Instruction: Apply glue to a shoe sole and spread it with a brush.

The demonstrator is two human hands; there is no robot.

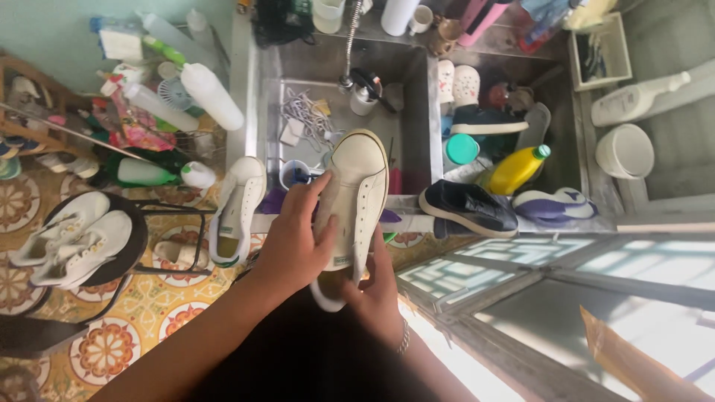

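White sneaker (356, 195) sits dead centre of the frame, toe pointing up toward the sink, and both hands are on it. Left hand (292, 246) is clamped over the left side of the upper, fingers spread across where the laces would go. Right hand (378, 292) is lower, just right of centre, gripping the heel end from underneath, so the shoe sits above and between the two.

Just left of that, its twin white sneaker (238, 208) rests on the sink edge, opening facing up. Far left, two more white shoes (71, 238) lie on a round black stool (123, 257) over the patterned tile floor (160, 305).

To the right, a black shoe (468, 208) sits on the ledge, with a yellow bottle (515, 169) just behind it. Up top, the steel sink (413, 89) holds a tangle of white laces (305, 117).
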